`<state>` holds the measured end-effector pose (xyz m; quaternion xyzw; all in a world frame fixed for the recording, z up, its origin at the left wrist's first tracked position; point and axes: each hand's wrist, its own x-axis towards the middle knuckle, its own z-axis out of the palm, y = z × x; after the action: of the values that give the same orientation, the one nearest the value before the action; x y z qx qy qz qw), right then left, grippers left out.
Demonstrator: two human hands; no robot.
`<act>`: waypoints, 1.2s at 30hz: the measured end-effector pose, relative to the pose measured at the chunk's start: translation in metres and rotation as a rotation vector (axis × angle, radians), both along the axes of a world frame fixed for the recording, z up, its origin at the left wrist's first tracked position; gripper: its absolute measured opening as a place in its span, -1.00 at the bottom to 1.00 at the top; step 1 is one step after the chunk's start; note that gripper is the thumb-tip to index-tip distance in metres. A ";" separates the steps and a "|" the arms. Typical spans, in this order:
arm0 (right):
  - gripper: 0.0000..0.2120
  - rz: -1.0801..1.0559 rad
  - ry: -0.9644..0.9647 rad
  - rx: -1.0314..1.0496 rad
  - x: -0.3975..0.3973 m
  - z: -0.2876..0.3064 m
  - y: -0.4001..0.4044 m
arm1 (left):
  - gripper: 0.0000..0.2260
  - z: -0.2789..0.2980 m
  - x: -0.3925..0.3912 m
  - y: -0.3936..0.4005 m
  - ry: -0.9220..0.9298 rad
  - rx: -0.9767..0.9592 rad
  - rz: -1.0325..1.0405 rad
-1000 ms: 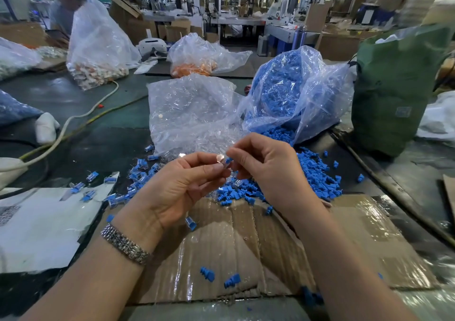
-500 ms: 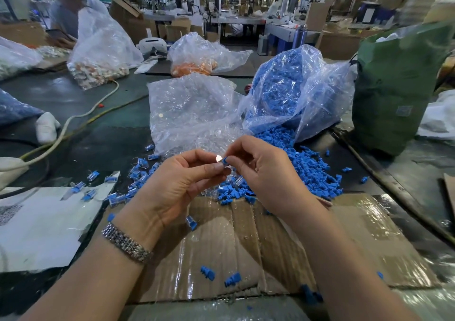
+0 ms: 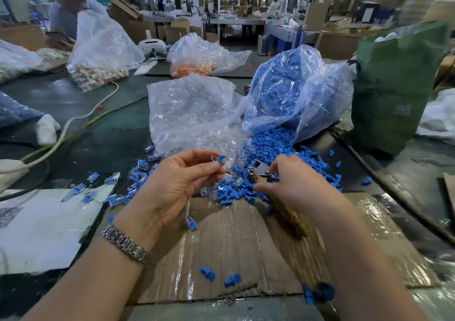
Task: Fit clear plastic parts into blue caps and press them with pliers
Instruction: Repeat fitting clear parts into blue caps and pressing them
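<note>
At nine o'clock a white sheet [image 3: 41, 224] is lying on the dark table [image 3: 110, 146], with a printed patch at its left edge too blurred to read, and finished blue-and-clear pieces [image 3: 92, 176] are lying scattered along its top edge. The left hand [image 3: 176, 185] is reaching in from seven o'clock, palm turned up and wrist bent back, wearing a metal watch band [image 3: 125, 245]. Its thumb and forefinger are pinching a small assembly [image 3: 218, 159]: a blue cap with a clear plastic part seated in it, held just above the loose heap at the centre. The other fingers are curling loosely beneath.

Under both forearms a flattened cardboard sheet [image 3: 234, 251] with glossy tape is covering the near edge of the table, with a few stray blue caps [image 3: 208, 273] lying on it. At twelve o'clock a clear bag of clear plastic parts [image 3: 192, 109] is sagging open, and just right of it a bag of blue caps [image 3: 290, 87] is spilling a blue heap [image 3: 268, 146] toward the hands.

The right hand [image 3: 300, 185] is coming in from five o'clock, knuckles up, fingers curling round the pliers [image 3: 261, 170], whose metal head is poking out toward the left hand while the yellowish handle [image 3: 288, 217] is trailing under the palm. At two o'clock a green bag [image 3: 394, 87] is standing upright, bearing a small label too blurred to read.
</note>
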<state>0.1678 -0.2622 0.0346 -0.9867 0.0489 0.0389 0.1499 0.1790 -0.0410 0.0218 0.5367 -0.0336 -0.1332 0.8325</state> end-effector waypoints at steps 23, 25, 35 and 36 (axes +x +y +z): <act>-0.78 0.134 0.069 0.607 -0.009 0.016 -0.001 | -0.72 0.002 0.000 0.001 -0.066 0.032 0.096; -0.80 0.213 0.214 0.728 -0.012 0.016 0.006 | -0.71 0.002 0.000 0.001 -0.079 0.039 0.118; -0.71 0.303 0.286 0.810 -0.021 0.019 0.025 | -0.82 -0.001 0.000 0.003 -0.221 0.191 0.095; -0.70 0.300 0.284 0.808 -0.022 0.019 0.025 | -0.82 -0.002 0.000 0.003 -0.248 0.228 0.097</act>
<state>0.1460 -0.2368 0.0539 -0.8301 -0.0936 0.2110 0.5077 0.1795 -0.0378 0.0200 0.6409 -0.0949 -0.0284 0.7612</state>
